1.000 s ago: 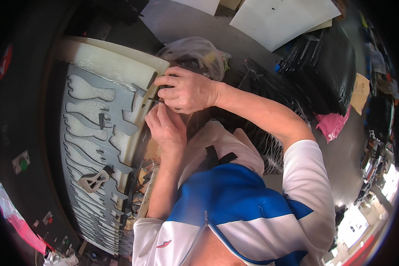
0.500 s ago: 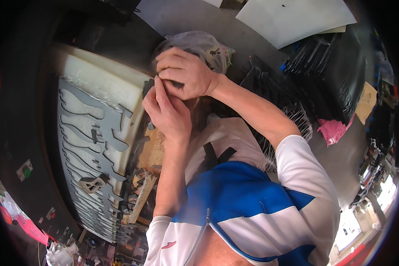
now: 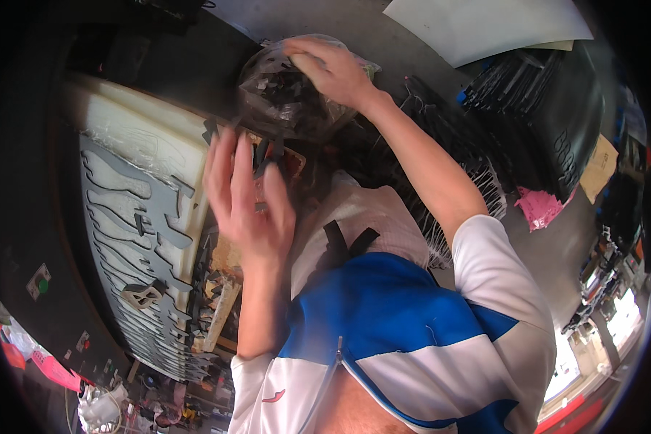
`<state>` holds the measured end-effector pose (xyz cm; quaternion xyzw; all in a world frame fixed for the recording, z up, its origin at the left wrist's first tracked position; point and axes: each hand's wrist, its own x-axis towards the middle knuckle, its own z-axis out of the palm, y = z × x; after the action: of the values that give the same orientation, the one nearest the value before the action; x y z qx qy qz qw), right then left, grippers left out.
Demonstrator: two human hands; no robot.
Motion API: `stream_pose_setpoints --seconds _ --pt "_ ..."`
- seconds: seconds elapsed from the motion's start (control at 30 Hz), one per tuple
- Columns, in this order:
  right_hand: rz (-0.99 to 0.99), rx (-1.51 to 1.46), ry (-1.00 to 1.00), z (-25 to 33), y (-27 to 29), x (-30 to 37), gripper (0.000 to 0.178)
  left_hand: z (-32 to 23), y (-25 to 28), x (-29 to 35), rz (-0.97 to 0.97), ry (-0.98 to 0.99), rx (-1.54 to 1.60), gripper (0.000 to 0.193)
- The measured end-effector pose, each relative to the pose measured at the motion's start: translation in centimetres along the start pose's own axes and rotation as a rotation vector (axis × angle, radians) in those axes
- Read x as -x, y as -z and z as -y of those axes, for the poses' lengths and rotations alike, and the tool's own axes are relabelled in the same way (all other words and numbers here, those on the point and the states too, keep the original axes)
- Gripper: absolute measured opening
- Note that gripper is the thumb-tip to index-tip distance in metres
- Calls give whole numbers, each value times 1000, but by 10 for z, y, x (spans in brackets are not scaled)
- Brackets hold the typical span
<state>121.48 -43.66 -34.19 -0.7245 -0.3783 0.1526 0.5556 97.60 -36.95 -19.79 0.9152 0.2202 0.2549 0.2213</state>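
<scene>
My left hand (image 3: 249, 199) is raised beside the pale slab's corner, its fingers spread and slightly blurred. Dark foam-like scraps (image 3: 273, 150) show just past its fingertips, and I cannot tell whether any touch them. My right hand (image 3: 336, 74) reaches over a clear plastic bag (image 3: 249, 76). Its fingers are stretched out over the bag's upper part, with no held thing visible. Inside the bag lie many small dark pieces (image 3: 286, 90). Left of my left hand, a grey sheet with cut-out curved shapes (image 3: 170, 210) rests on the pale slab (image 3: 184, 126).
A metal cutting die (image 3: 143, 295) sits on the grey sheet. Along the slab's edge are dark offcuts and a wooden strip (image 3: 223, 315). At the left runs a dark machine panel with a green button (image 3: 43, 286). Stacked black sheets (image 3: 513, 83) and a pink wrapper (image 3: 539, 208) lie at the right.
My hands have parted. The right has moved up and slightly right over the bag; the left has dropped back a little and opened its fingers. The bag's dark contents now show.
</scene>
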Motion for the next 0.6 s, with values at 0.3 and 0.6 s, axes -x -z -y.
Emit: stream_pose_setpoints --seconds 0.3,0.6 --pt "-213 -329 -733 21 28 117 33 16 4 110 250 243 -378 93" --pt "-124 -343 -339 108 -33 132 36 2 0 89 166 169 -260 101"
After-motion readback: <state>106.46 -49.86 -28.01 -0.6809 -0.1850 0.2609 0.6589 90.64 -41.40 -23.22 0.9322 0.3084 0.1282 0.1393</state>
